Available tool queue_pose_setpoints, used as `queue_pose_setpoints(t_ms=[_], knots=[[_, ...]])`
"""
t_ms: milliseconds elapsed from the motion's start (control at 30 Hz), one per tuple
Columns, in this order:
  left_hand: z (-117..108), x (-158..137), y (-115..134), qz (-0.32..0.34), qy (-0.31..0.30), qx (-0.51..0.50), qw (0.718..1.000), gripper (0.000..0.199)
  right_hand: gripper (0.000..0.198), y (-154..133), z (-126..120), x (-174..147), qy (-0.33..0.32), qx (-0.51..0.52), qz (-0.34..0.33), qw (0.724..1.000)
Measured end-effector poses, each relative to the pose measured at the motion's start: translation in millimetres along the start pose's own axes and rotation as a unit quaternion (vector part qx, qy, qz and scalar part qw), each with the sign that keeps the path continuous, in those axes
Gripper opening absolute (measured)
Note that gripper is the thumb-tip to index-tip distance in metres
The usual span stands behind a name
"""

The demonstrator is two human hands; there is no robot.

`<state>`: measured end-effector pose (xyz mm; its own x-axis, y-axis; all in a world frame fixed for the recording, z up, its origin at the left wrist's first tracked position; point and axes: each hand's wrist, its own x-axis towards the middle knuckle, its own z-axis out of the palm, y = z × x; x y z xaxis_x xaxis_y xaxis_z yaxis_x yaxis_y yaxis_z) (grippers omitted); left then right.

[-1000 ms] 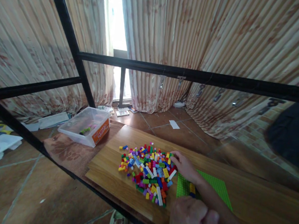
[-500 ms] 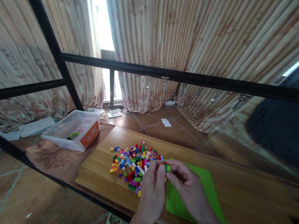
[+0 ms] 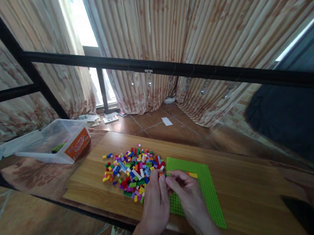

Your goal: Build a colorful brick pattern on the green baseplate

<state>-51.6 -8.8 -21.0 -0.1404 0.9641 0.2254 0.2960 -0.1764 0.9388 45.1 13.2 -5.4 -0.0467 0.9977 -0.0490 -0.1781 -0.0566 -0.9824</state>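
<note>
My left hand (image 3: pixel 155 202) and my right hand (image 3: pixel 189 196) meet over the near edge between the brick pile and the green baseplate (image 3: pixel 214 201). Pinched between their fingertips are small toy bricks (image 3: pixel 164 174), orange-red on the left side and green on the right. Fingers cover most of them, so whether they are joined I cannot tell. Behind my right hand, yellow and orange bricks (image 3: pixel 193 175) show on the baseplate. To the left spreads a heap of loose, many-coloured toy bricks (image 3: pixel 133 173).
A clear plastic box (image 3: pixel 47 156) with an orange label and a few bricks inside stands left of the wooden board (image 3: pixel 89 184). A black rail (image 3: pixel 109 63) crosses beyond the board. A dark flat object (image 3: pixel 301 219) lies at the right.
The camera view has turned right and tilted, so the scene sits further left. My hands stay together at the bricks, and the yellow and orange bricks on the baseplate now show.
</note>
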Motion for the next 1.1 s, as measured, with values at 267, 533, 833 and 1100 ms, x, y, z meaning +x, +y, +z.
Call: queue_pose_setpoints(t_ms=[267, 533, 833, 1100], knots=[[9.4, -0.5, -4.9, -0.011, 0.001, -0.010, 1.000, 0.024, 0.028, 9.6, -5.4, -2.7, 0.018, 0.072, 0.053, 0.996], [4.7, -1.8, -5.8, -0.043, -0.038, 0.004, 0.998, 0.026, 0.027, 16.4, -7.1, -4.6, 0.012, 0.109, 0.076, 0.991], [3.1, 1.2, -20.7, -0.042, -0.050, 0.016, 0.998, 0.025, 0.028, 16.3, -6.7, -5.6, 0.028, 0.136, 0.122, 0.983], [-1.9, 9.2, -23.2, -0.146, 0.034, -0.114, 0.982, 0.026, 0.024, 22.1, -1.6, -3.1, 0.004, 0.222, 0.147, 0.964]])
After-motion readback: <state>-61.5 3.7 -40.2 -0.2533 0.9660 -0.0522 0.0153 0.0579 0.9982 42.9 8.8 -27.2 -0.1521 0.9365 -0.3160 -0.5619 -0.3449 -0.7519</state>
